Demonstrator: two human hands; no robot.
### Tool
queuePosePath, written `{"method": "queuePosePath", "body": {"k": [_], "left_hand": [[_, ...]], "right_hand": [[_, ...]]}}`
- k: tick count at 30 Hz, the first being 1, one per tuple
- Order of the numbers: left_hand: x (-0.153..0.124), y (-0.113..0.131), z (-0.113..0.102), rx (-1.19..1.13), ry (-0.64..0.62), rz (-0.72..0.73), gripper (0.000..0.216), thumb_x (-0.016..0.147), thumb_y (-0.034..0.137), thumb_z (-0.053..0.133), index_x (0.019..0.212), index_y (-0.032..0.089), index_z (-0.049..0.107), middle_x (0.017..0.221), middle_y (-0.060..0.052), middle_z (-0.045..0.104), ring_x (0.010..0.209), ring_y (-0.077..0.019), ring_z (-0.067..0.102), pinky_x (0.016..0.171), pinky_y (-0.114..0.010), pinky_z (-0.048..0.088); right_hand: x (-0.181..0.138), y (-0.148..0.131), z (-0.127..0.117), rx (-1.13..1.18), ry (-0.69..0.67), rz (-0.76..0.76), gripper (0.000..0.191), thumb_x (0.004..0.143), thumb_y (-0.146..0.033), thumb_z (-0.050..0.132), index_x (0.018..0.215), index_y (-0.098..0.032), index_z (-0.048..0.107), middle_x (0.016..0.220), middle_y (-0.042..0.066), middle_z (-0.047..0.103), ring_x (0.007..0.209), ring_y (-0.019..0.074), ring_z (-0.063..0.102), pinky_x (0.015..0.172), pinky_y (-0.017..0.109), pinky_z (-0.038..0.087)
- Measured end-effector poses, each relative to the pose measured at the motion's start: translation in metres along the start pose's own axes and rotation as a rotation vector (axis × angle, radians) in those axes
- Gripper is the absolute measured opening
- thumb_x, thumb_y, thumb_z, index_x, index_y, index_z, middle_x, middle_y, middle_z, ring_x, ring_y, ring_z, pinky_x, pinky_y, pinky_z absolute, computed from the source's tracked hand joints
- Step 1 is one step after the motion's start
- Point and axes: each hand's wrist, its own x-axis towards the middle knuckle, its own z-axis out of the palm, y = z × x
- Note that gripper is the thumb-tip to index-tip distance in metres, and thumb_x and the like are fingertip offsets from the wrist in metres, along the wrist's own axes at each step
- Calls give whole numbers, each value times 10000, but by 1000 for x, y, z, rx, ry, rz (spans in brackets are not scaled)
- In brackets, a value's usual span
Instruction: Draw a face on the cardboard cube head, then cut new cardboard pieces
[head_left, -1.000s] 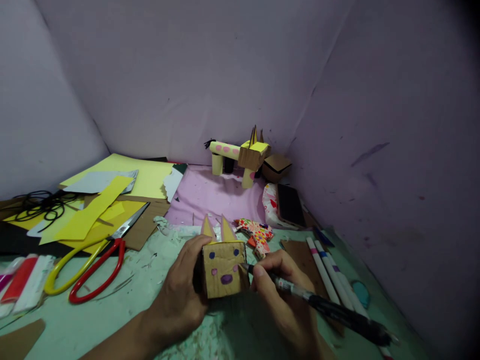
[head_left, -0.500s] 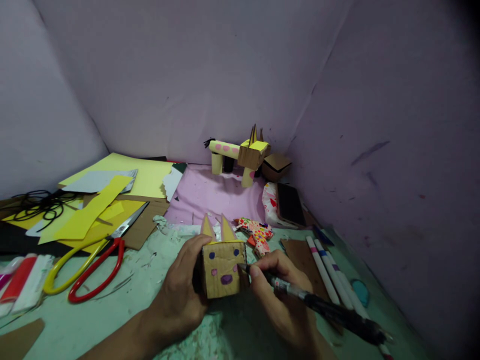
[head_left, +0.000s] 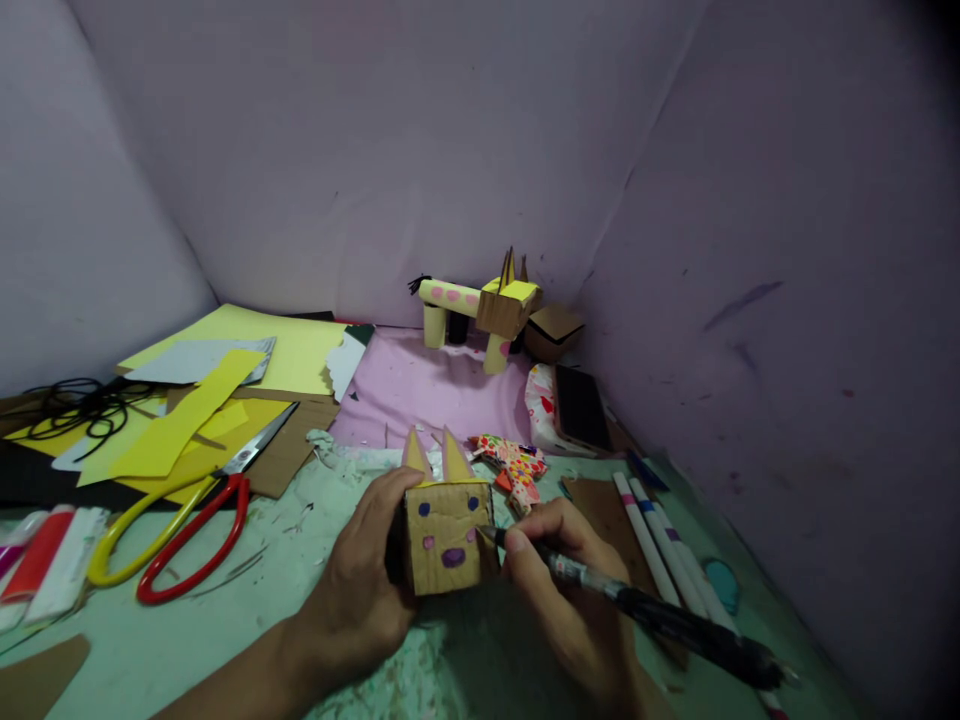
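Note:
A small cardboard cube head with two pointed ears, blue eyes, pink cheeks and a purple mouth stands on the green surface. My left hand grips its left side, fingers wrapped round it. My right hand is closed on a black marker pen, whose tip touches the cube's right edge near a cheek.
Red and yellow scissors lie at the left beside yellow paper sheets and black cord. A finished cardboard animal stands at the back corner. A phone, patterned paper scraps and white markers lie at the right.
Almost nothing has changed; the pen tip has shifted very slightly at the cube's right edge. My left hand keeps its hold.

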Motion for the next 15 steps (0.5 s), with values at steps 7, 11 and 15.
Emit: {"method": "queuePosePath", "body": {"k": [7, 11, 15], "left_hand": [[0, 1, -1, 10, 3, -14, 658, 725, 143, 622, 1327, 214, 366, 1248, -129, 532, 1145, -321, 573, 1001, -518, 487], [0, 3, -3, 22, -28, -15, 656, 724, 137, 630, 1315, 214, 357, 1245, -129, 527, 1151, -317, 572, 1010, -499, 486], [0, 1, -1, -2, -2, -11, 649, 723, 136, 620, 1318, 218, 372, 1240, -117, 531, 1148, -306, 568, 1020, -485, 478]], "right_hand": [[7, 8, -7, -98, -103, -202, 229, 865, -264, 552, 648, -197, 579, 486, -34, 570, 395, 92, 518, 393, 164, 382], [8, 9, -9, -122, -125, -243, 225, 871, -242, 552, 652, -195, 577, 472, -37, 571, 374, 88, 521, 367, 152, 370], [9, 8, -8, -107, -119, -236, 227, 872, -245, 553, 651, -196, 575, 477, -34, 574, 385, 93, 529, 375, 157, 378]]}}
